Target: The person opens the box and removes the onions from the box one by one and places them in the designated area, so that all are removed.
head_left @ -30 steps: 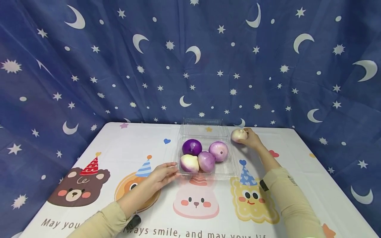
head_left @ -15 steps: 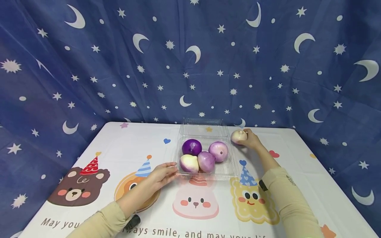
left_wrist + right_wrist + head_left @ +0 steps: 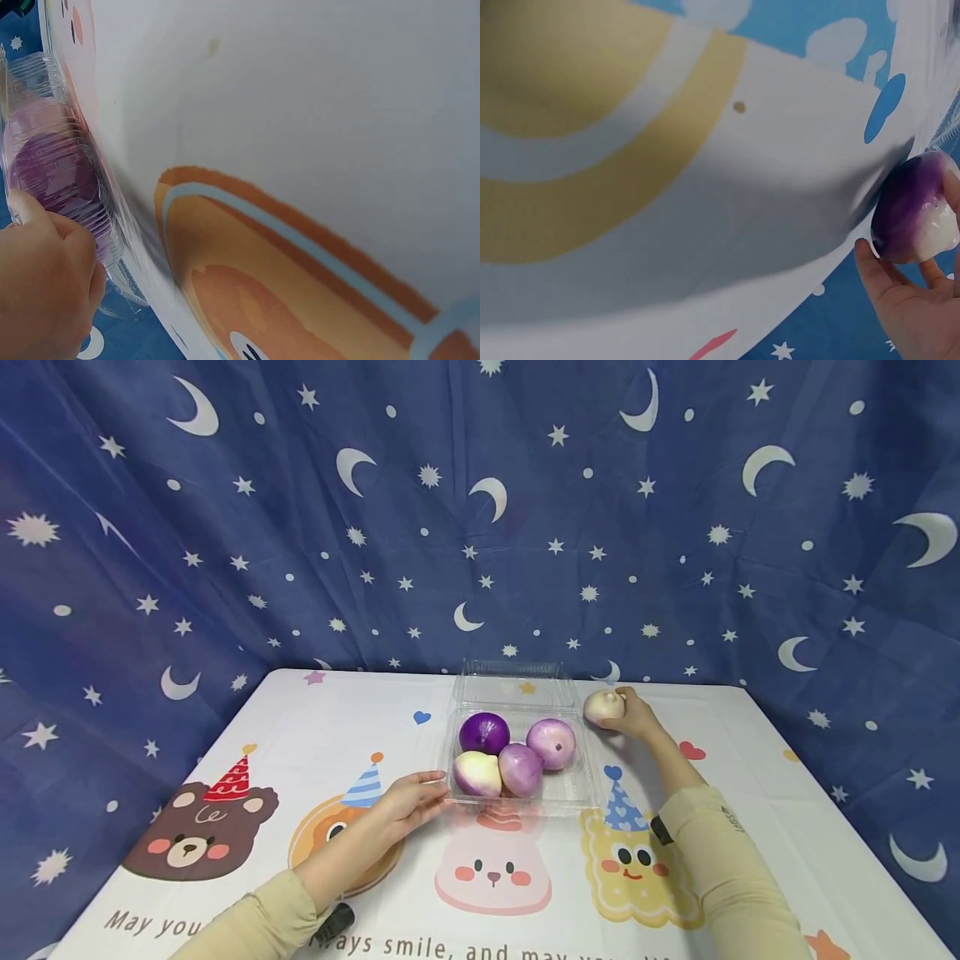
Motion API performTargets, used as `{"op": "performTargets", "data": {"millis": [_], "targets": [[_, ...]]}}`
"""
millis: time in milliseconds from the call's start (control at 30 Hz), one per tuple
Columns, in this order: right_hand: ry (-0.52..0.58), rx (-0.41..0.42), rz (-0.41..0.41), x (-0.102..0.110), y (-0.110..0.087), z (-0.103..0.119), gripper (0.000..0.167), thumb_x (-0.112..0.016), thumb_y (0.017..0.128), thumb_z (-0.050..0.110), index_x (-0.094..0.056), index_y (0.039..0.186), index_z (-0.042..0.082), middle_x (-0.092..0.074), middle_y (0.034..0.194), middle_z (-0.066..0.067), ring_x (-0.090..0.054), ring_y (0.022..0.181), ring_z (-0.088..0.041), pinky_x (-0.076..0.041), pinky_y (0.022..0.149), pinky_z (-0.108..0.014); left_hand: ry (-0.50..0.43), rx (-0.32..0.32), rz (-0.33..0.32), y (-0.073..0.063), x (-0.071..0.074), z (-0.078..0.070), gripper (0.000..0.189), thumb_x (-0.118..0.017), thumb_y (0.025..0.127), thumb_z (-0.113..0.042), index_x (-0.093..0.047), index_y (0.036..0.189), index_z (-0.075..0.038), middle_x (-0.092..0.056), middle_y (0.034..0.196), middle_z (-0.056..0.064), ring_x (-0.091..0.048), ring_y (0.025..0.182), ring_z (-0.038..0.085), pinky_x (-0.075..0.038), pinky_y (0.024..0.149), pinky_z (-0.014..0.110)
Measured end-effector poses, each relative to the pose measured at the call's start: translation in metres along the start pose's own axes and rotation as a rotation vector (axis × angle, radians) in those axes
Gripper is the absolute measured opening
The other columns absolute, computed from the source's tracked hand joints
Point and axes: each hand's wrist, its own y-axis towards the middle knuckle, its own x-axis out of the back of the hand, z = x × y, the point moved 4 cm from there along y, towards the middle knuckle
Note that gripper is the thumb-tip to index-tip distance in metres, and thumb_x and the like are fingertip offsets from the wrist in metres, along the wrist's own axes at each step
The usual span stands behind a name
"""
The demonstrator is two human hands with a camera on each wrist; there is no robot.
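A clear plastic clamshell box (image 3: 566, 787) lies with its lid (image 3: 510, 683) folded back. Inside are several onions: a dark purple onion (image 3: 483, 733), a pale-topped onion (image 3: 477, 774), a light purple onion (image 3: 521, 769) and another light purple onion (image 3: 551, 744). At the box's front left corner, my left hand (image 3: 408, 806) pinches the rim; the thumb (image 3: 28, 206) shows against its ribbed wall. My right hand (image 3: 637, 717) grips a white and purple onion (image 3: 603, 707) to the right of the box. Fingers and thumb (image 3: 951, 191) lie round this onion (image 3: 911, 210).
A white tablecloth (image 3: 360, 710) with printed cartoon figures covers the table. Behind it hangs a blue curtain (image 3: 420, 510) with moons and stars, close to the table's back edge.
Almost nothing moves. The onion in my right hand has tilted slightly, its stem end turning more to the right. My left hand stays at the box's rim.
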Motion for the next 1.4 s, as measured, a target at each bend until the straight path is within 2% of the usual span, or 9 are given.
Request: {"op": "performTargets", "data": {"millis": [267, 433, 900, 1400], "targets": [[-0.062, 0.017, -0.019, 0.003, 0.000, 0.003, 0.083, -0.073, 0.075, 0.019, -0.026, 0.134, -0.016, -0.039, 0.130, -0.042, -0.039, 0.122, -0.054, -0.033, 0.109, -0.060, 0.009, -0.001, 0.007, 0.000, -0.002, 0.001, 0.042, -0.047, 0.093, 0.006, -0.035, 0.133, 0.013, -0.053, 0.087, 0.005, -0.055, 0.078, 0.009, -0.058, 0.079, 0.018], [-0.103, 0.015, -0.014, 0.007, -0.002, 0.007, 0.082, -0.072, 0.078, 0.020, -0.026, 0.136, -0.016, -0.038, 0.131, -0.043, -0.037, 0.123, -0.055, -0.033, 0.109, -0.061, 0.005, -0.002, 0.012, 0.001, -0.002, 0.001, 0.042, -0.048, 0.093, 0.006, -0.036, 0.133, 0.013, -0.053, 0.087, 0.005, -0.056, 0.078, 0.008, -0.058, 0.083, 0.021], [-0.131, -0.007, -0.023, 0.014, -0.004, 0.018, 0.074, -0.068, 0.083, 0.018, -0.028, 0.137, -0.013, -0.036, 0.134, -0.040, -0.036, 0.125, -0.053, -0.032, 0.110, -0.060, 0.012, 0.002, 0.006, 0.004, 0.000, 0.001, 0.041, -0.046, 0.094, 0.006, -0.036, 0.133, 0.013, -0.052, 0.090, 0.008, -0.054, 0.081, 0.010, -0.058, 0.078, 0.018], [-0.106, 0.067, -0.143, 0.018, -0.016, 0.032, 0.061, -0.065, 0.084, 0.016, -0.038, 0.132, -0.011, -0.042, 0.130, -0.039, -0.040, 0.121, -0.053, -0.035, 0.106, -0.062, 0.001, -0.003, -0.001, 0.005, 0.001, 0.002, 0.039, -0.046, 0.093, 0.006, -0.037, 0.131, 0.013, -0.053, 0.087, 0.006, -0.055, 0.078, 0.010, -0.058, 0.074, 0.016]]}}
